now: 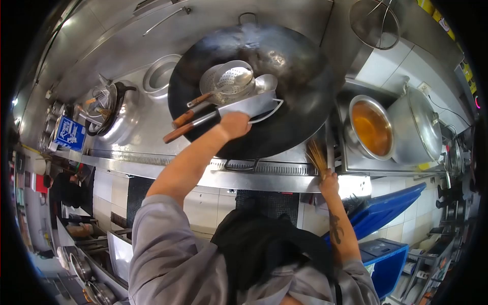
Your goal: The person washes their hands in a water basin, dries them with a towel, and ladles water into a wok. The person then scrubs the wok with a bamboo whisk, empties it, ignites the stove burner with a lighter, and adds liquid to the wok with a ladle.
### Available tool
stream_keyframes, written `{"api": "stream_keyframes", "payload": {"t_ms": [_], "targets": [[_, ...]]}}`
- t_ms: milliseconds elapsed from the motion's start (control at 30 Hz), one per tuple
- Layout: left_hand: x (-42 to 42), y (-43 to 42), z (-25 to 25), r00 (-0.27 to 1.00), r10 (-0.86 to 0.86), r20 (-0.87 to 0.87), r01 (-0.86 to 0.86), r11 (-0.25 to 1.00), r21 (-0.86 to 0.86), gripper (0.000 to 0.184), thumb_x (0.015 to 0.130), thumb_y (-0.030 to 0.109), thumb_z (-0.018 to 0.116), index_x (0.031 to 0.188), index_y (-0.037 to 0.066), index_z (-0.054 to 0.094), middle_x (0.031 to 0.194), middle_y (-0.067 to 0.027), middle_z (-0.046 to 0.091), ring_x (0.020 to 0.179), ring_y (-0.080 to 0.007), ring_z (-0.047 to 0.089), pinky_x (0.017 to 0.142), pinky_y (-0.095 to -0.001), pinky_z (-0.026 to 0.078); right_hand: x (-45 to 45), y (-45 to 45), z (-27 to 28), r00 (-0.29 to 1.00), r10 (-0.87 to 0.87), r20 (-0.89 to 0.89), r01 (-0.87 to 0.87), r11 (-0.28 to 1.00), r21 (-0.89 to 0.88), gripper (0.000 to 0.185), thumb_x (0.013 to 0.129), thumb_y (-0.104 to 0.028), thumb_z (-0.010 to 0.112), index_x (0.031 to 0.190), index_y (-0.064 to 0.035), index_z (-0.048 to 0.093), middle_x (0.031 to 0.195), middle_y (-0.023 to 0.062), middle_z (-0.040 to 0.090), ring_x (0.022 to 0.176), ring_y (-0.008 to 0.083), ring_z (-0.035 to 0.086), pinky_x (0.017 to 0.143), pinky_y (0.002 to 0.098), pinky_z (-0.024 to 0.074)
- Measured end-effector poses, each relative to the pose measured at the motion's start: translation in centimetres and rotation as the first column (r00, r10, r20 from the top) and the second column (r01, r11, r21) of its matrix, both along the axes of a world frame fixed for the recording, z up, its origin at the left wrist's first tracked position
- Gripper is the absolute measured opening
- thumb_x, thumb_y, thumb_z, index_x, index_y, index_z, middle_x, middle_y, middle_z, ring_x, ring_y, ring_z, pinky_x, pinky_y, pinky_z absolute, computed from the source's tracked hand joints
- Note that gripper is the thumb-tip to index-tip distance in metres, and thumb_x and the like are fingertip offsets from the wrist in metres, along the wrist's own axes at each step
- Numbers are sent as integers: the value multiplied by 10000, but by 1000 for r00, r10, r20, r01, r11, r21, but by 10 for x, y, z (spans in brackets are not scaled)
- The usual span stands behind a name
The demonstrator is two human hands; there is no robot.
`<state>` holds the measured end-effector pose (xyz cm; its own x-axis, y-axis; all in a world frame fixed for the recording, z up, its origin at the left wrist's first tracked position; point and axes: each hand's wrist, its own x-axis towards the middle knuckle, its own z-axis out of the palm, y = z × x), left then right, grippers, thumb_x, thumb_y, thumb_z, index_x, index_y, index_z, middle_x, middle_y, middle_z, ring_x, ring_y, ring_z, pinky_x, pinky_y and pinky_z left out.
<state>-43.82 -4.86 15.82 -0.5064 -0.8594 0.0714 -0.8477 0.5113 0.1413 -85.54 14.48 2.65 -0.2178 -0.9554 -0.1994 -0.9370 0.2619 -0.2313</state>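
Note:
Over the large black wok (300,122), my left hand (235,125) is closed at the side of a metal container (249,105) with a pale loop handle. Perforated strainers (235,76) and a ladle (266,83) rest in or against this container, and several wooden handles (182,120) point to the left. The exact grip is partly hidden by my fingers. My right hand (329,183) is wrapped round a bamboo brush (316,156), at the stove's front edge just right of the wok. The bristles point up and away from me.
A steel bowl of orange-brown liquid (372,128) and a tall lidded pot (418,127) stand on the right. Left of the wok are a round metal pan (160,76) and a blue box (70,133). A round mesh strainer (375,24) hangs above; a blue crate (386,264) stands below.

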Motion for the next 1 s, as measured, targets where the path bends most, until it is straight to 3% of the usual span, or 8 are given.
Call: {"api": "stream_keyframes", "payload": {"t_ms": [200, 433, 533, 633, 700, 800, 900, 1000], "targets": [[16, -17, 116, 959, -221, -176, 232, 972, 46, 349, 877, 394, 700, 891, 48, 735, 832, -181, 686, 800, -349, 665, 758, -458, 506, -21, 19, -17, 998, 56, -23, -58, 997, -59, 697, 782, -104, 706, 1400, -20, 397, 1166, 246, 537, 1057, 445, 593, 879, 528, 523], [35, 101, 263, 972, 39, -232, 35, 951, 308, 351, 874, 310, 758, 691, 35, 640, 579, 6, 549, 548, -74, 456, 502, -291, 338, -22, 12, -8, 988, 154, -14, -149, 925, -350, 654, 777, -110, 733, 1360, 10, 463, 1253, 283, 527, 1088, 475, 569, 925, 513, 499], [28, 164, 304, 965, 160, -209, -77, 931, 356, 313, 846, 250, 792, 703, 28, 625, 584, 7, 552, 552, -69, 470, 510, -269, 329, 11, -1, 87, 834, 416, 362, -89, 749, -657, 510, 844, -87, 704, 1305, 52, 536, 1279, 239, 568, 1178, 400, 576, 1000, 424, 467], [17, 205, 304, 947, 12, -320, 105, 933, 344, 261, 828, 196, 805, 737, 13, 643, 597, -23, 568, 551, -95, 494, 512, -275, 340, 51, 13, 207, 632, 634, 445, -110, 642, -758, 463, 876, -89, 686, 1308, 25, 563, 1299, 208, 581, 1198, 346, 580, 1013, 373, 448], [-2, 223, 286, 923, -8, -384, 170, 906, 388, 243, 824, 171, 805, 747, 4, 646, 609, -46, 575, 550, -123, 509, 514, -289, 352, 61, 23, 261, 460, 819, 342, -372, 528, -764, 480, 891, -120, 681, 1337, -2, 551, 1320, 216, 569, 1217, 351, 570, 1008, 374, 457], [-20, 233, 243, 905, -21, -425, 255, 827, 501, 215, 840, 158, 791, 771, 1, 660, 620, -79, 559, 543, -192, 515, 531, -327, 380, 84, 33, 264, 288, 868, 404, -547, 496, -674, 389, 898, -166, 688, 1248, -9, 617, 1180, 190, 636, 1108, 339, 618, 927, 380, 495], [-18, 238, 174, 910, -93, -405, 279, 860, 428, 212, 853, 213, 772, 804, 27, 682, 639, -97, 576, 577, -250, 572, 552, -376, 415, 88, 28, 213, 239, 684, 689, -786, 553, -276, 265, 881, -171, 705, 1081, 1, 681, 955, 156, 661, 926, 338, 638, 822, 412, 512], [0, 237, 94, 910, -182, -374, 291, 921, 260, 189, 840, 237, 760, 852, 57, 704, 672, -105, 598, 645, -290, 610, 612, -417, 450, 102, 23, 163, 306, 740, 599, -755, 572, -320, 118, 860, -83, 692, 961, -21, 695, 813, 128, 619, 833, 335, 616, 797, 432, 481]]}}
